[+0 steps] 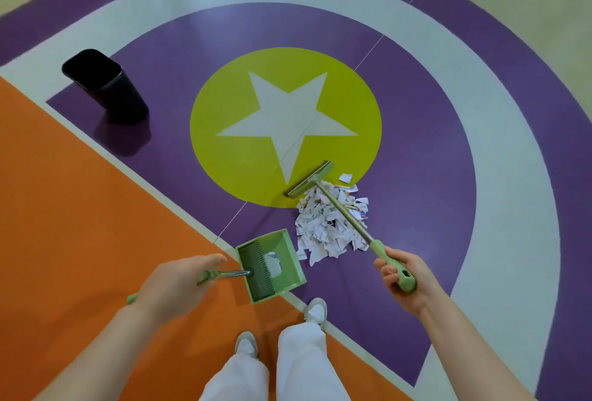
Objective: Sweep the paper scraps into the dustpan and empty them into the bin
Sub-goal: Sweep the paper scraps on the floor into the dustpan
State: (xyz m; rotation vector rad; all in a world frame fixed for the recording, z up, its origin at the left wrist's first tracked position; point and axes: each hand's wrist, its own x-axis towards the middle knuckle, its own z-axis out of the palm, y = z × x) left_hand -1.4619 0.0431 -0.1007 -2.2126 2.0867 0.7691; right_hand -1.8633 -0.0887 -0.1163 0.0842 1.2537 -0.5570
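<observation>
head view: right hand (404, 279) grips the green broom (333, 202) handle at lower right, its head beyond the paper scraps (330, 224) heaped at centre, left hand (174, 285) grips the green dustpan (272, 267) handle just left of them, black bin (105, 86) upper left.

- White paper scraps (330, 224) lay heaped on the purple floor, centre-right.
- Green dustpan (272, 267) sat just left of them, one scrap inside.
- Green broom (309, 179) rested at the heap's far edge.
- Black bin (104, 85) stood far left.
</observation>
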